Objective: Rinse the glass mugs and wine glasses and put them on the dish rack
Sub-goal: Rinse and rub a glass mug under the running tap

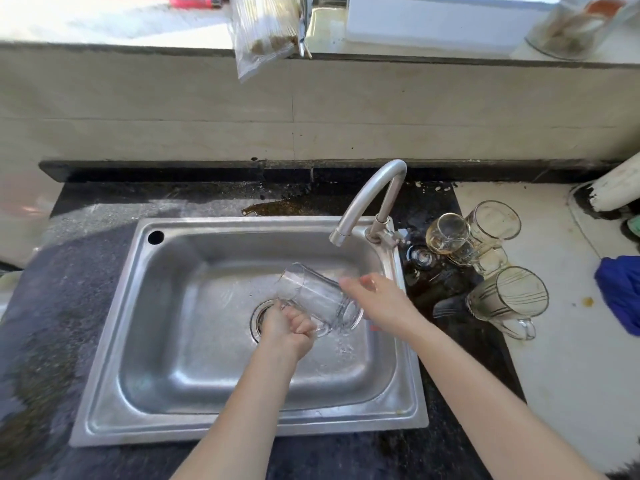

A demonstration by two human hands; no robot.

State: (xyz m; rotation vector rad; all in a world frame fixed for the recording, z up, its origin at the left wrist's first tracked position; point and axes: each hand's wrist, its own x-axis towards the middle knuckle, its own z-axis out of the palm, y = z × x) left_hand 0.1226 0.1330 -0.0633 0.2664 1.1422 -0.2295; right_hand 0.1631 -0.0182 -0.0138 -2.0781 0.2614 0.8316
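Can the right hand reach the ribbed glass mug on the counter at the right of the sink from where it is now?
Probably yes. The right hand rests open against the glass mug that the left hand holds by the handle, so it is free. The ribbed glass mug stands close by, with nothing between.

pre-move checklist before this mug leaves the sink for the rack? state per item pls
1. Grip on glass mug: left hand closed on its handle, right hand steadying the base end. Ok.
2. Mug over sink, tipped on its side, mouth to the left. Ok.
3. Rinse water: some falls below the mug, but no clear stream shows at the faucet. Cannot tell.
4. Mug looks clear beside the stained glasses on the counter. Ok.
5. Dish rack: not in view. Cannot tell.
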